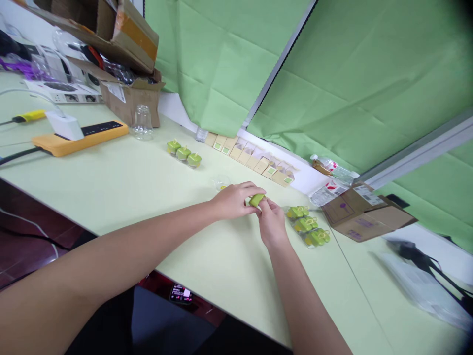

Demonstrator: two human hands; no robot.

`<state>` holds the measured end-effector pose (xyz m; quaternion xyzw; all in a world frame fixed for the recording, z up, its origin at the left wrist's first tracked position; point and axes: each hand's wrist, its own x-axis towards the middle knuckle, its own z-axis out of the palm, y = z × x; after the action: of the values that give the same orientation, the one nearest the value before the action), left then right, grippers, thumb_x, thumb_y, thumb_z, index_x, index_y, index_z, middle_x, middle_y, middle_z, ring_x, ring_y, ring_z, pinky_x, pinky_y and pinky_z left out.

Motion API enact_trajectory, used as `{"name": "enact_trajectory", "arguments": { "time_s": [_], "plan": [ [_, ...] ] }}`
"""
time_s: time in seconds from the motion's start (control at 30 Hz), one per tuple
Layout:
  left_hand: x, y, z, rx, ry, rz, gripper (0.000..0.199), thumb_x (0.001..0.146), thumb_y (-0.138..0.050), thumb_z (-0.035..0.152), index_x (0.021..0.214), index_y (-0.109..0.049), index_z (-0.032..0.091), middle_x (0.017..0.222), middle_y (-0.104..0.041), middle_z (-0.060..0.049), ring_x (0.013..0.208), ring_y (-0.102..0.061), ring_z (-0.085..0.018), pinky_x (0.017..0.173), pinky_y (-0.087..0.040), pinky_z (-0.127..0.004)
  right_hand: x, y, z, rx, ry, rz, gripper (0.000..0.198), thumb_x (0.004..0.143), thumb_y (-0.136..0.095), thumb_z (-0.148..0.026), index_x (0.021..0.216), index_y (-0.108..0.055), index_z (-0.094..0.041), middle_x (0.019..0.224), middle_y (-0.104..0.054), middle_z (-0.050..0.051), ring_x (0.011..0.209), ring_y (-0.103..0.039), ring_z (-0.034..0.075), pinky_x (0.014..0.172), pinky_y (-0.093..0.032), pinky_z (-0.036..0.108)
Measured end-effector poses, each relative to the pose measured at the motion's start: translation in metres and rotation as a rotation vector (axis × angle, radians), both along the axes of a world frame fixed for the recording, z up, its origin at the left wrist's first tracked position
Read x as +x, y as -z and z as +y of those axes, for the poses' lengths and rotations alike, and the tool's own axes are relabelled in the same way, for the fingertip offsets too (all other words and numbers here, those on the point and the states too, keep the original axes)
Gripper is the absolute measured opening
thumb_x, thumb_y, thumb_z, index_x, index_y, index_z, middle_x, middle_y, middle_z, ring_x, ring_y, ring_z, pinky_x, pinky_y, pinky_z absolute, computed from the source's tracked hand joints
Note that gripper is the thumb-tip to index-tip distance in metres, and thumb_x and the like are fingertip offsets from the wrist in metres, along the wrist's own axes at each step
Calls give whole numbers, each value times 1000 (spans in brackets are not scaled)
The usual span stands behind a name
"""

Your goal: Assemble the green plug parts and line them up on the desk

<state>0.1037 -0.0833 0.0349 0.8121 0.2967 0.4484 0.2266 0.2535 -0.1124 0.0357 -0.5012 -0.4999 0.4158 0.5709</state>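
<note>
Over the middle of the table, my left hand and my right hand meet around a small green lid-like piece. The fingertips of both hands pinch it from either side. Just behind my left hand stands a small clear plastic cup with a bit of yellow at its bottom, partly hidden by that hand. Right of my right hand sits a group of small clear containers with green tops and little loops on them. Three similar green-topped containers stand in a row farther left.
Small kraft boxes line the table's back edge. An orange power strip and a clear plastic cup are at left, near cardboard boxes. At right are a carton, plastic bottles and a clear bag.
</note>
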Motion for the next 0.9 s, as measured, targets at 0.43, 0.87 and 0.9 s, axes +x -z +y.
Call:
{"name": "enact_trajectory", "arguments": {
  "time_s": [0.43,0.87,0.9],
  "plan": [
    [-3,8,16,23,-9,-109,43,79,-72,25,121,-62,22,115,-63,-6,96,-63,-17,85,-53,-29,0,-10,-1,14,102,15,11,75,-64,-30,77,-68,-20,93,-67,3,87,-61,17,73,-51,28],
    [-20,19,34,-112,-82,-107,49,72,-77,32,118,-64,19,110,-64,-6,73,-60,-12,73,-53,-28,9,-11,4,-120,78,306,7,66,-69,-17,66,-62,-16,91,-74,9,74,-71,15,65,-60,22],
    [-19,19,34,-113,-76,-95,50,72,-77,33,118,-64,19,109,-65,-7,72,-60,-12,72,-53,-28,10,-10,4,-126,62,323,7,65,-70,-16,66,-62,-16,88,-75,9,75,-72,15,70,-61,22]
  ]
}}
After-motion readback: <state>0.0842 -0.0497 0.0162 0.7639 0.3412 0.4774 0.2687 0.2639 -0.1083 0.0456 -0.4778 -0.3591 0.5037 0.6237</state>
